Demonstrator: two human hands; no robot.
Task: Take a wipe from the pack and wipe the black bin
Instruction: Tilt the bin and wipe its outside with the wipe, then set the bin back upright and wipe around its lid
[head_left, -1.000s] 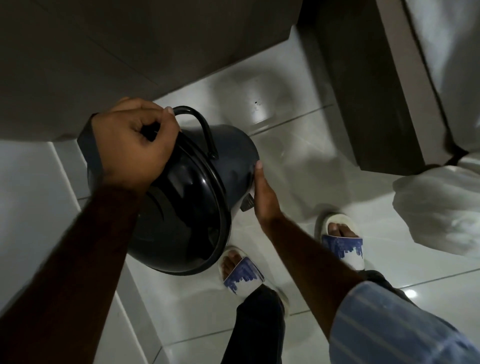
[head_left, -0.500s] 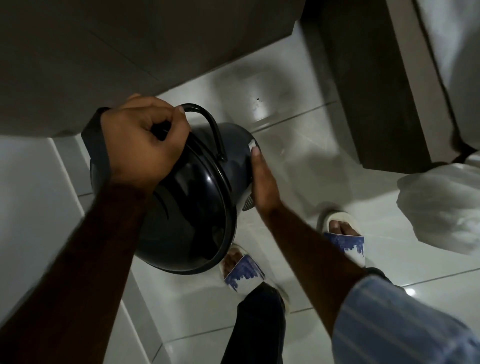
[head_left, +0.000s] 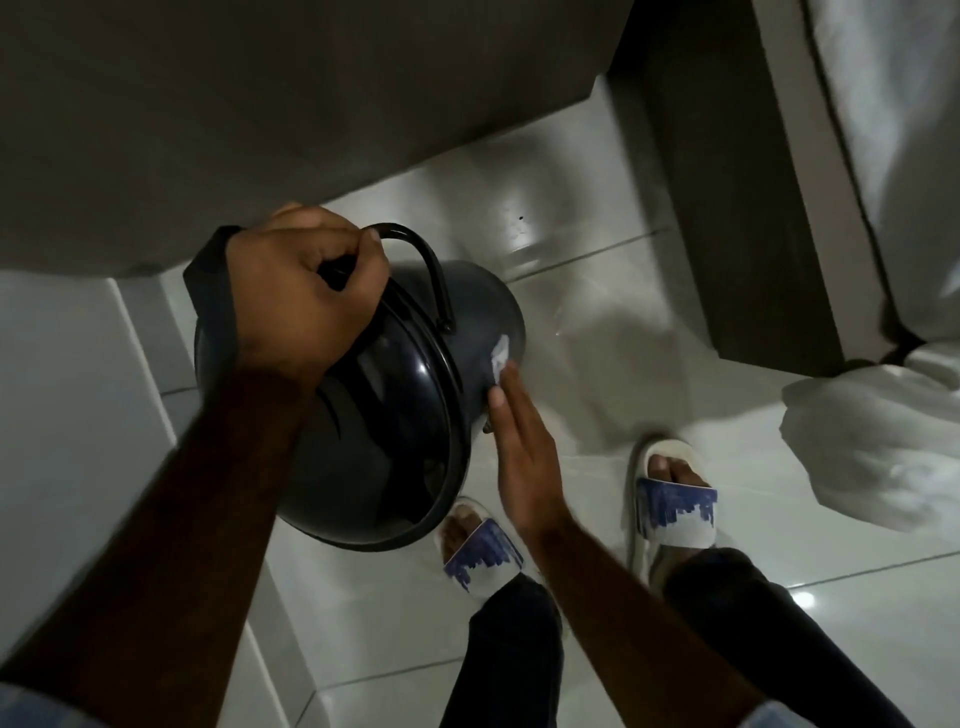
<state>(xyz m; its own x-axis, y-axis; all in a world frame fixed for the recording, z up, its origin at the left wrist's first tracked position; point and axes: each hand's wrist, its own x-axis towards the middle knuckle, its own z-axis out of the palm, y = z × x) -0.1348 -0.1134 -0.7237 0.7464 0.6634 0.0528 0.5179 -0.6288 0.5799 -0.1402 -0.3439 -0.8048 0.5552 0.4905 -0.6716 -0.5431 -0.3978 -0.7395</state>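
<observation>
Half done, roughly: left hand (head_left: 301, 306) grips the bin (head_left: 374, 415) handle; flat right hand (head_left: 519, 457) presses what looks like the wipe (head_left: 500, 352) on its side.

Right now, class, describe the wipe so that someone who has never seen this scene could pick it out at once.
Find the black bin, held tilted above the pale tiled floor by the left hand on its handle. On the bin's outer wall, the right hand presses flat. The wipe is the small white patch showing at those fingertips, the only pale thing on the dark bin.
</observation>
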